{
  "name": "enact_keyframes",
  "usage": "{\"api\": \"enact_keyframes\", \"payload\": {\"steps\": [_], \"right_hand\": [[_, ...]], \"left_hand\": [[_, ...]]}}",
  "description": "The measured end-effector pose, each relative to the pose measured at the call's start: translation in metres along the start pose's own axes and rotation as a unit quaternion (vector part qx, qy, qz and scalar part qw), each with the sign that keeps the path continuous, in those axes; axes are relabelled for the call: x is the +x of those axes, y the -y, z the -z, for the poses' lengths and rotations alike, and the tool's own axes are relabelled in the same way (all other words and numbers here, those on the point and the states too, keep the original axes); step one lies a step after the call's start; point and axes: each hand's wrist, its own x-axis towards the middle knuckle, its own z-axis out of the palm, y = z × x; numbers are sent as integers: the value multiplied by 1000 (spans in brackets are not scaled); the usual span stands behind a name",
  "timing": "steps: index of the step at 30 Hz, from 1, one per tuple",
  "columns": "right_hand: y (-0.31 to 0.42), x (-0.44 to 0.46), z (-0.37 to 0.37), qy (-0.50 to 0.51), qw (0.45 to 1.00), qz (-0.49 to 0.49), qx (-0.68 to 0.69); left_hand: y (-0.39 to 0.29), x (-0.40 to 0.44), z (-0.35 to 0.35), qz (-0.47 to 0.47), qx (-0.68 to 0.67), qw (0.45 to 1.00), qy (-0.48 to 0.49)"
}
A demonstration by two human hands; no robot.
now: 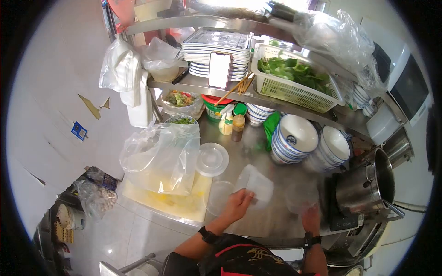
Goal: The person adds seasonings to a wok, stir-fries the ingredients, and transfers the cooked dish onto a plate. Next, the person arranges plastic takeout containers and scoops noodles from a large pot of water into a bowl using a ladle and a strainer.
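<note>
My left hand is closed on the near edge of a translucent plastic takeaway container, tilted above the steel counter. To the right, my right hand is blurred and grips a clear plastic tub, whose outline is faint. A round clear plastic lid lies left of the container. Another round clear plastic piece rests partly over the edge of the yellowish cutting board, beside my left wrist. A large clear plastic bag covers much of that board.
Stacked bowls stand at the back right, with a steel pot farther right. Behind are a sauce bottle and a spray bottle. The shelf above carries a phone, stacked trays and a basket of greens.
</note>
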Motion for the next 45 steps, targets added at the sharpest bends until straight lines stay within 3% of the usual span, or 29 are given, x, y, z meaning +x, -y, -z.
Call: {"api": "enact_keyframes", "payload": {"steps": [1,5,8,9,10,11,13,14,16,17,19,23,25,29,31,35,38,41,43,44,45], "right_hand": [[1,1,18,-63,997,15,-39],[9,-4,51,-102,993,14,-54],[12,-9,56,-109,980,25,-167],[12,-9,14,-182,917,84,-346],[12,-16,-30,-250,812,138,-510],[11,-22,-69,-250,812,136,-509],[8,-32,-124,62,887,69,-452],[6,-28,-122,58,888,70,-450],[-1,-18,-123,160,897,-52,-408],[-4,-22,-125,161,897,-51,-409],[-12,-39,-153,120,968,-171,-143],[-21,-52,-137,97,968,-170,-160],[-17,-56,-138,91,957,-156,-225],[-14,-61,-123,65,950,-151,-267],[-12,-62,-117,59,922,-101,-369],[-8,-72,-130,30,930,-75,-359],[-2,-74,-132,38,908,-80,-410],[9,-77,-131,63,883,-118,-451],[19,-81,-109,44,801,-43,-596],[16,-82,-82,45,801,-43,-596],[5,-82,-37,-26,814,65,-576]], "left_hand": [[2,-1,3,-3,61,998,7],[-14,-12,7,5,90,996,29],[-24,-17,-2,-5,48,998,45],[-26,-17,-3,-6,87,993,85],[-29,-19,-6,-3,125,984,127],[-31,-19,-9,-2,126,984,128],[-37,-17,-15,8,108,964,243],[-45,-17,-17,8,109,962,248],[-61,-19,-21,28,136,933,331],[-61,-19,-23,26,136,934,330],[-59,-22,-27,26,93,942,320],[-18,-21,-36,38,89,936,338],[-16,-20,-33,60,-6,935,350],[-22,-19,-31,54,-21,931,361],[-29,-20,-29,67,-93,928,355],[-29,-19,-31,95,-110,927,346],[-24,-14,-29,125,-22,920,370],[-23,-12,-19,108,-43,944,309],[-3,-8,-16,6,-9,972,234],[-3,-8,-11,6,-9,972,234],[-4,-7,-5,14,-34,976,213]]}}
